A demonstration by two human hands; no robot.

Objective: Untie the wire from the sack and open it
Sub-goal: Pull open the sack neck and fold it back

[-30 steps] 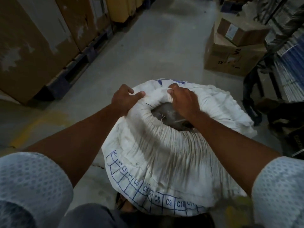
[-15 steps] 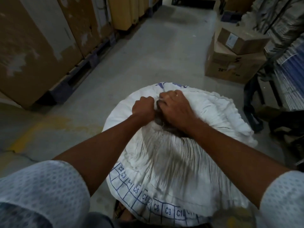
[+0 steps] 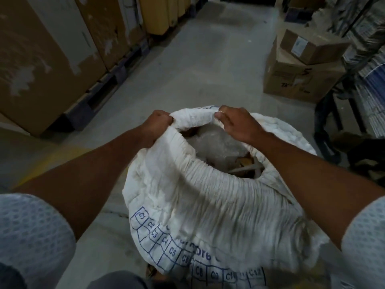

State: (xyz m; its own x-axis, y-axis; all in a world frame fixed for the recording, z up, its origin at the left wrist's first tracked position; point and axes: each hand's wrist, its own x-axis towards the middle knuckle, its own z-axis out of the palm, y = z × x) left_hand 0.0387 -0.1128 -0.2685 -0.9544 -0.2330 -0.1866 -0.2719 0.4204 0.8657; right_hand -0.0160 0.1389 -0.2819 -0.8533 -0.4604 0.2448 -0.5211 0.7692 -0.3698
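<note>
Grey concrete floor point(image 3: 187, 65) of a storage aisle is seen under everything. One white woven sack point(image 3: 208, 205) is stood on that floor, directly before the person, with a blue grid of cells marked C1 upward printed along its near lower side. Its mouth is seen open, the rim gathered in pleats; clear plastic and some brownish contents are visible inside, not identifiable. No wire can be made out on the rim.

Two hands are counted, both on the far edge of the rim. The left hand point(image 3: 157, 125) is clenched in a fist on the rolled rim at its far-left part. The right hand point(image 3: 239, 123) is closed on the same rim just to the right, thumb tucked under the cloth, fingers draped over it. A short stretch of rolled rim is held taut between the two grips. Both forearms are reached over the sack, with two pale patterned sleeves point(image 3: 31, 236) at the bottom corners.

Two stacked cardboard boxes point(image 3: 298, 78) are set far right, well apart from the sack. Large brown cartons on dark pallets point(image 3: 41, 59) are lined along the left. Bundled stock on a rack point(image 3: 366, 38) is seen at the right edge.
</note>
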